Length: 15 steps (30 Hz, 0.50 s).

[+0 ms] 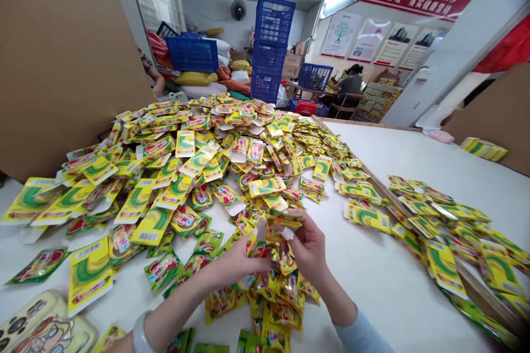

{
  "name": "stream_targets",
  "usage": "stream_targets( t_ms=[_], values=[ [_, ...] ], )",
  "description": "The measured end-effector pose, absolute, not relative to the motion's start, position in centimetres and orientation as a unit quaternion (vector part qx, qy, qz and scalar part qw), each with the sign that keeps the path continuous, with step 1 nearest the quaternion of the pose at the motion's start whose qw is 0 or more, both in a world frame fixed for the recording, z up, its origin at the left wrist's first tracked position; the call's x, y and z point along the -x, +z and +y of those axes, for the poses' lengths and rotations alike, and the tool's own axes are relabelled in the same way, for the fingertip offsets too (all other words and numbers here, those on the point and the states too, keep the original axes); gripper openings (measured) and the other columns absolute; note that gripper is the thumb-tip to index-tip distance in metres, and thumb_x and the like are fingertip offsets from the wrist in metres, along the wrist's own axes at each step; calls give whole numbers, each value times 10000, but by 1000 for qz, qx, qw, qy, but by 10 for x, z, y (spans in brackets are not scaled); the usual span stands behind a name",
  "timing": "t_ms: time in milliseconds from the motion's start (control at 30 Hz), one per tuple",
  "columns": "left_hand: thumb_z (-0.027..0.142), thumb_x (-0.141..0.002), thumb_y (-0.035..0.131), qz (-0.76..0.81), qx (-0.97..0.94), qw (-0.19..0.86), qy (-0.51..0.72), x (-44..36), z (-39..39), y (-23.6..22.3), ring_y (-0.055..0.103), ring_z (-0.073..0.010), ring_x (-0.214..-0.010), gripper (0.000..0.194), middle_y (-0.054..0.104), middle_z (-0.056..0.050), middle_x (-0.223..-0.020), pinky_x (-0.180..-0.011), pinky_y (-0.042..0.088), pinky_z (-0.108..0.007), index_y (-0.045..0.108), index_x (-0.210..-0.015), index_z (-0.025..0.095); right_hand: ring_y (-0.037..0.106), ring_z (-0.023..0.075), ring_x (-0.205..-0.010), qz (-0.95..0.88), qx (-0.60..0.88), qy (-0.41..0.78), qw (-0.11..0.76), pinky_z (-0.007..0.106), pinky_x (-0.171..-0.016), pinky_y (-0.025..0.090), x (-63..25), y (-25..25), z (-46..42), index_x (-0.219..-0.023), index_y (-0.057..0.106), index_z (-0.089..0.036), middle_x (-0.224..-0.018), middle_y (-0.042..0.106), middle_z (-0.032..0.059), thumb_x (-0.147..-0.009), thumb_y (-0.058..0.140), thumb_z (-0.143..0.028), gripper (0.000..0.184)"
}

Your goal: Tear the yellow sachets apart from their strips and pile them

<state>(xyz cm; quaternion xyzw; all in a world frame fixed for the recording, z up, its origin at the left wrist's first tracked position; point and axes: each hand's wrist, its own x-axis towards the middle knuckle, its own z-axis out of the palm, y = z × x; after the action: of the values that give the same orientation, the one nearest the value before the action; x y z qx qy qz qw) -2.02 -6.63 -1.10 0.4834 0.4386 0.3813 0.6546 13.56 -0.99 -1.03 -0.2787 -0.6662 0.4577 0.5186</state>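
Note:
My left hand (pixel 236 262) and my right hand (pixel 308 248) meet near the front middle of a white table (pixel 385 281). Between them they pinch a small yellow and green packet with a white card (pixel 278 226), held just above the table. Both hands have fingers closed on it. Under and in front of the hands lies a cluster of small shiny sachets (pixel 281 298). A big heap of yellow and green packets and cards (pixel 215 160) spreads across the table behind the hands.
More packets (pixel 439 231) lie in a strip along the right. Brown cardboard sheets (pixel 62 60) stand at left and far right. Blue crates (pixel 271 47) are stacked at the back. A person (pixel 350 85) sits at a far table. A printed tin (pixel 41 325) lies bottom left.

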Motion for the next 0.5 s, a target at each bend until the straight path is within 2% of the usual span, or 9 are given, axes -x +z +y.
stream_targets(
  t_ms=[100, 167, 233, 300, 400, 500],
  values=[
    [246, -618, 651, 439, -447, 675, 389, 15, -70, -9, 516, -128, -611, 265, 563, 36, -662, -628, 426, -278, 542, -841, 156, 538, 169, -848, -774, 245, 340, 474, 292, -694, 470, -136, -8, -13, -924, 556, -216, -934, 521, 43, -748, 509, -60, 240],
    [238, -616, 658, 439, -469, 654, 400, 19, -69, -8, 546, -156, -703, 312, 598, 17, -739, -701, 437, -299, 546, -896, 158, 518, 166, -826, -820, 238, 316, 414, 285, -692, 443, -139, -2, -11, -873, 554, -196, -883, 521, 42, -744, 468, -32, 226],
    [216, -612, 669, 446, -511, 614, 404, 23, -68, -8, 550, -188, -872, 401, 626, -6, -892, -837, 411, -320, 541, -989, 166, 496, 152, -743, -842, 253, 322, 353, 263, -636, 412, -144, 7, -8, -765, 527, -186, -794, 507, 24, -760, 457, -46, 156],
    [202, -621, 659, 470, -541, 580, 387, 24, -67, -10, 531, -206, -963, 454, 625, -22, -1002, -903, 380, -327, 531, -1055, 166, 464, 141, -680, -854, 275, 327, 297, 247, -588, 374, -149, 14, -7, -675, 485, -187, -712, 472, 1, -776, 468, -79, 149],
    [210, -662, 602, 497, -564, 563, 344, 22, -68, -14, 558, -196, -843, 371, 643, -13, -923, -798, 435, -315, 551, -1026, 163, 458, 135, -679, -868, 292, 324, 237, 238, -584, 358, -154, 23, -9, -659, 484, -188, -711, 462, -4, -774, 450, -66, 171],
    [172, -668, 554, 501, -600, 536, 320, 18, -70, -16, 535, -168, -743, 300, 622, 20, -830, -696, 440, -281, 570, -967, 188, 485, 138, -738, -889, 280, 312, 184, 248, -648, 387, -155, 25, -15, -717, 538, -190, -792, 482, 12, -739, 424, -21, 205]
  ],
)
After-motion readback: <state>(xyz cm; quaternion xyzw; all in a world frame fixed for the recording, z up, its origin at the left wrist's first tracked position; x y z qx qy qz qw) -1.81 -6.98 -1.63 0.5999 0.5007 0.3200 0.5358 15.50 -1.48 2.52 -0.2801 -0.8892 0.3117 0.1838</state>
